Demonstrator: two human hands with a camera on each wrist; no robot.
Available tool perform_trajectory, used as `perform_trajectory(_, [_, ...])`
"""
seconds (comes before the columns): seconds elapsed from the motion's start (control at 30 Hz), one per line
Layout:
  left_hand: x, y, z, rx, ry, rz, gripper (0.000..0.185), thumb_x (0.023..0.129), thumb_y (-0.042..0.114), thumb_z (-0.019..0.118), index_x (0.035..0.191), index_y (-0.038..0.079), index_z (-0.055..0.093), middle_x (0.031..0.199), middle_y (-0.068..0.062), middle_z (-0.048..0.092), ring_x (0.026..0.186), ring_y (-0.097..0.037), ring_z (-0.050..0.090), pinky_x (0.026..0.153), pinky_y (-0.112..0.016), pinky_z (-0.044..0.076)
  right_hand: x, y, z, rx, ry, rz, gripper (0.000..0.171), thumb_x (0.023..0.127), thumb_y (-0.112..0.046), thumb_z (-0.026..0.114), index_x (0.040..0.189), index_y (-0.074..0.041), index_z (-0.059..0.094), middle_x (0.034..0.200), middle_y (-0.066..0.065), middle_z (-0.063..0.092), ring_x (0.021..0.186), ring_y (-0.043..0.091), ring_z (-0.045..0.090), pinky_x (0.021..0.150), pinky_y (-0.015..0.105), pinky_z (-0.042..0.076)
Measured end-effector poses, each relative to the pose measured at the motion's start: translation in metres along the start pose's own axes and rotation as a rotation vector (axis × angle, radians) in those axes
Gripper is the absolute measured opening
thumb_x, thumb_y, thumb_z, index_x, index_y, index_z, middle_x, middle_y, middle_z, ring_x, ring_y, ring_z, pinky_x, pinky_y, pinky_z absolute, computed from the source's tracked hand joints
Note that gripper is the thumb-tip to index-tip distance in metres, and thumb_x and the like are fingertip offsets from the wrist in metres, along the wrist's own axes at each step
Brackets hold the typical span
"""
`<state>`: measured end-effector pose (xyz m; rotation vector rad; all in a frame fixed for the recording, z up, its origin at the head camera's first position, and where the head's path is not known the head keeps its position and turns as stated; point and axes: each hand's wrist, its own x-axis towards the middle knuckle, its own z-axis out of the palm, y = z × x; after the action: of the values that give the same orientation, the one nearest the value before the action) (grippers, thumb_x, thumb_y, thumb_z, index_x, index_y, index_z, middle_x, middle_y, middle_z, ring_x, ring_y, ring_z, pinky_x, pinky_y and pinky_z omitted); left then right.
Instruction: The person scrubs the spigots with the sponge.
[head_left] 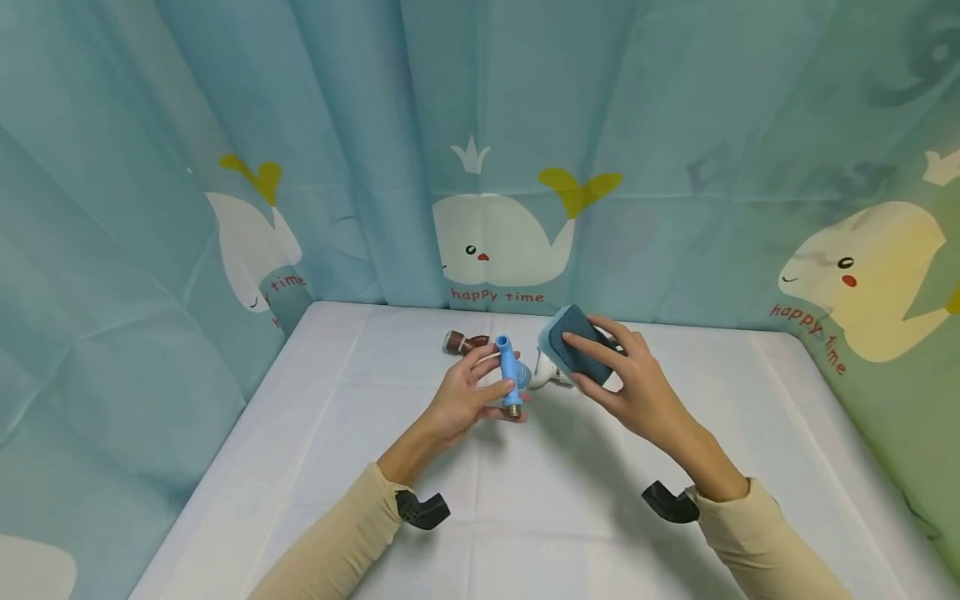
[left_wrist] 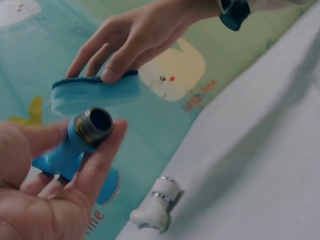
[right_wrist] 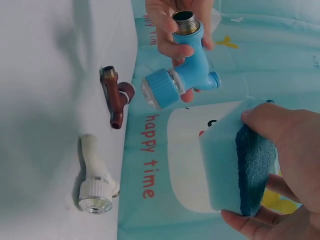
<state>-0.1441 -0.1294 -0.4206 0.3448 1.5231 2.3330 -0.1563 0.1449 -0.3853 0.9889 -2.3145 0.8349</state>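
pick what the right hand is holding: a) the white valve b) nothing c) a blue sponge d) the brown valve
c: the right hand grips the blue sponge between thumb and fingers, above the table, while the brown valve and the white valve lie untouched on it and the left hand holds the blue valve.
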Motion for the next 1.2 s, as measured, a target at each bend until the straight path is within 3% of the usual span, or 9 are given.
perform_trajectory(0.2, [-0.007, -0.001, -0.002, -0.082, -0.086, -0.032, 0.105, 0.084, -0.027, 0.063, 0.164, 0.027, 0.021, 0.164, -0.015, 0.028, 0.132, -0.047, 0.052, 0.094, -0.051, 0.056, -0.003, -0.002, -0.001, 0.013, -0.039, 0.026, 0.057, 0.083, -0.008, 0.086, 0.137, -0.015, 0.068, 0.148, 0.022, 0.049, 0.119, 0.04, 0.056, 0.08, 0.055, 0.059])
perform_trajectory(0.3, [-0.008, -0.003, -0.001, -0.017, -0.092, -0.023, 0.109, 0.082, -0.025, 0.067, 0.164, 0.031, 0.021, 0.164, -0.015, 0.028, 0.132, -0.042, 0.053, 0.094, -0.046, 0.058, -0.002, -0.005, 0.0, 0.025, -0.055, 0.024, 0.06, 0.082, -0.008, 0.087, 0.137, -0.016, 0.067, 0.149, 0.019, 0.049, 0.118, 0.035, 0.058, 0.077, 0.049, 0.06])
perform_trajectory(0.4, [-0.008, -0.003, 0.0, 0.136, -0.047, 0.019, 0.103, 0.082, -0.018, 0.074, 0.163, 0.025, 0.026, 0.16, -0.014, 0.037, 0.118, -0.028, 0.064, 0.089, -0.037, 0.059, 0.0, -0.013, 0.001, 0.065, -0.093, -0.005, 0.061, 0.082, -0.011, 0.087, 0.138, -0.018, 0.067, 0.149, 0.016, 0.05, 0.121, 0.033, 0.057, 0.073, 0.04, 0.059])
perform_trajectory(0.5, [-0.007, -0.002, 0.0, 0.388, -0.004, 0.093, 0.097, 0.081, -0.004, 0.084, 0.161, 0.023, 0.035, 0.151, -0.007, 0.053, 0.103, -0.015, 0.063, 0.082, -0.026, 0.054, 0.003, -0.023, 0.003, 0.118, -0.161, -0.054, 0.06, 0.085, -0.013, 0.085, 0.14, -0.02, 0.065, 0.151, 0.016, 0.048, 0.129, 0.034, 0.052, 0.074, 0.037, 0.055])
perform_trajectory(0.6, [-0.008, 0.0, 0.0, 0.642, -0.005, 0.184, 0.096, 0.078, 0.012, 0.09, 0.159, 0.023, 0.04, 0.14, 0.0, 0.063, 0.106, -0.015, 0.058, 0.086, -0.035, 0.048, 0.005, -0.029, 0.005, 0.116, -0.219, -0.104, 0.058, 0.086, -0.014, 0.085, 0.14, -0.022, 0.065, 0.152, 0.017, 0.047, 0.129, 0.036, 0.05, 0.078, 0.039, 0.053])
perform_trajectory(0.7, [-0.008, 0.0, -0.001, 0.759, -0.015, 0.225, 0.096, 0.075, 0.019, 0.093, 0.158, 0.023, 0.043, 0.14, 0.004, 0.062, 0.126, -0.017, 0.054, 0.104, -0.051, 0.045, 0.005, -0.031, 0.007, 0.042, -0.23, -0.149, 0.059, 0.083, -0.011, 0.087, 0.138, -0.023, 0.067, 0.151, 0.019, 0.047, 0.117, 0.035, 0.053, 0.075, 0.039, 0.052])
perform_trajectory(0.8, [-0.009, 0.0, -0.002, 0.715, -0.031, 0.222, 0.094, 0.077, 0.014, 0.09, 0.158, 0.019, 0.042, 0.149, 0.0, 0.056, 0.138, -0.021, 0.05, 0.114, -0.057, 0.039, 0.006, -0.031, 0.009, -0.04, -0.208, -0.188, 0.06, 0.082, -0.011, 0.087, 0.137, -0.024, 0.068, 0.15, 0.019, 0.048, 0.108, 0.032, 0.052, 0.074, 0.038, 0.053])
perform_trajectory(1.03, [-0.008, 0.004, -0.001, 0.643, -0.088, 0.207, 0.09, 0.079, 0.01, 0.089, 0.156, 0.011, 0.043, 0.15, -0.008, 0.053, 0.137, -0.023, 0.052, 0.113, -0.041, 0.044, 0.008, -0.03, 0.01, -0.173, -0.122, -0.215, 0.061, 0.082, -0.009, 0.087, 0.138, -0.025, 0.067, 0.15, 0.019, 0.048, 0.109, 0.037, 0.05, 0.078, 0.045, 0.057])
perform_trajectory(1.2, [-0.006, 0.004, -0.001, 0.607, -0.11, 0.207, 0.088, 0.079, 0.011, 0.089, 0.155, 0.011, 0.045, 0.147, -0.008, 0.056, 0.134, -0.022, 0.054, 0.11, -0.038, 0.047, 0.008, -0.027, 0.011, -0.135, -0.09, -0.182, 0.061, 0.083, -0.01, 0.087, 0.139, -0.023, 0.066, 0.151, 0.019, 0.047, 0.104, 0.035, 0.048, 0.076, 0.044, 0.055])
